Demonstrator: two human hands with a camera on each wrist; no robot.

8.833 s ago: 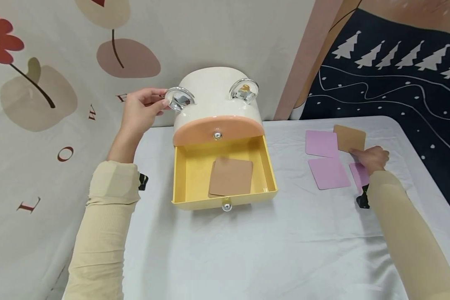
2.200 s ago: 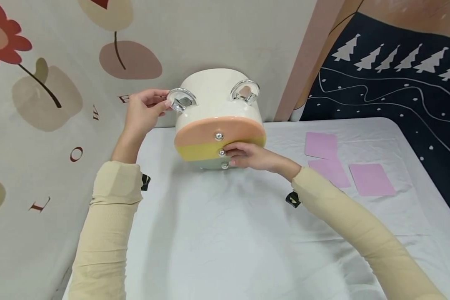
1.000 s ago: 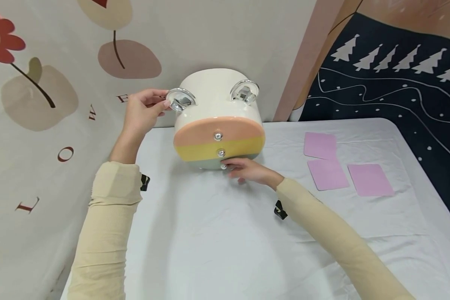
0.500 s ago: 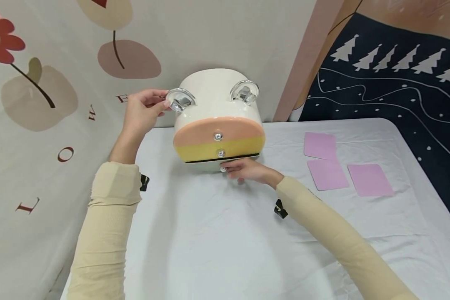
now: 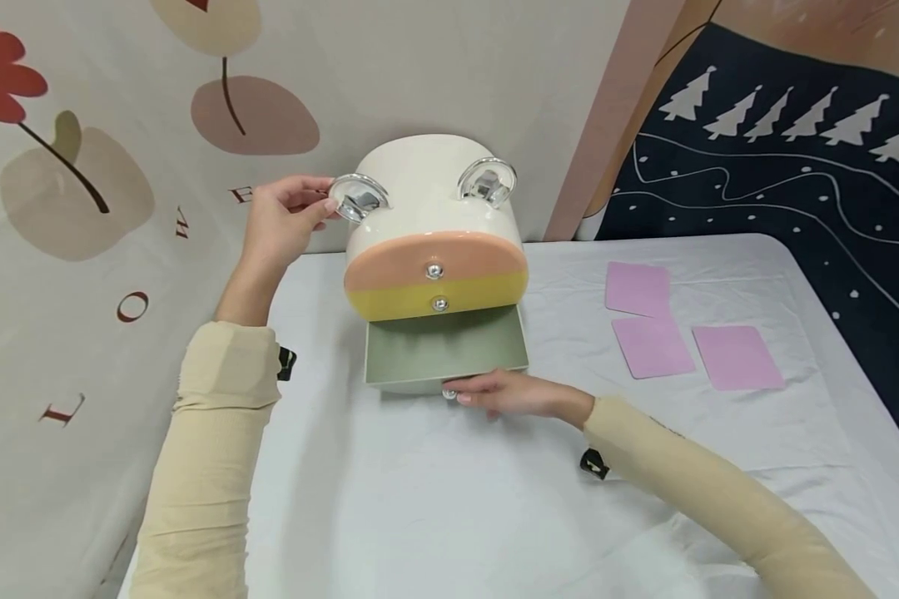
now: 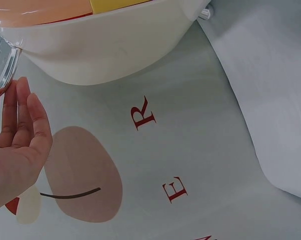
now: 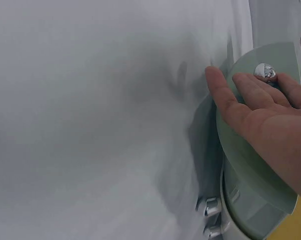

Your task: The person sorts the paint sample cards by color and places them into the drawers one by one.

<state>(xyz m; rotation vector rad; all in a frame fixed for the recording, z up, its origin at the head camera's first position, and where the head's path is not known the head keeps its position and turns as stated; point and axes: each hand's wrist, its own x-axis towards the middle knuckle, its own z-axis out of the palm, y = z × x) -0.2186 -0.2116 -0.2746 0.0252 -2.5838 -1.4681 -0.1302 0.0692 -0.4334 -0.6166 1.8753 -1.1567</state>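
Observation:
In the head view a cream cabinet (image 5: 434, 187) shaped like an alarm clock stands against the wall cloth. My left hand (image 5: 280, 220) pinches the rim of its left silver ear (image 5: 360, 198) between thumb and fingers; the left wrist view (image 6: 23, 125) shows those fingertips at the silver rim. Below the orange drawer front (image 5: 389, 262) and yellow drawer front (image 5: 487, 291), the green drawer (image 5: 438, 349) is pulled out, its inner floor visible. My right hand (image 5: 517, 394) holds that drawer's silver knob (image 7: 265, 71), fingers around it, palm beside the curved green front.
Three pink square cards lie on the white cloth to the right: a far card (image 5: 638, 289), a nearer card (image 5: 653, 348) and a right card (image 5: 737, 358). A dark cloth with white trees (image 5: 764, 166) hangs behind the table's right edge.
Earlier, the yellow drawer stood out with brown cards inside and the right hand touched a brown card. The yellow drawer has closed; the right hand has drawn the green drawer out. Left hand stays.

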